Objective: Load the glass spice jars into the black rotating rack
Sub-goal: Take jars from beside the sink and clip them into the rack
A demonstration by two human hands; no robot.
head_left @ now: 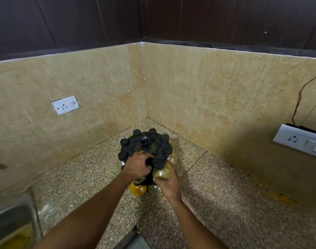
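A: Glass, mostly. The right hand [168,184], just below the frame's centre, had its fingers curled round a rounded clear glass spice jar with a black cap [161,172], holding it against the near right edge of the rack.

B: And the left hand [138,165]?

A: Fingers bent over the top tier of the black plastic rotating rack [144,146], gripping its near edge. The rack stood at the centre of the frame, on the speckled granite counter [216,203], close to the corner of the beige stone walls.

B: Was it loaded?

A: Black-capped jars ringed the top tier. Lower down, a jar of yellow powder [138,189] sat beside a clear one [155,189].

B: Anything further out?

A: A white wall socket [65,105] at left, a white switch plate [300,140] at the right edge, a steel sink [13,221] at lower left.
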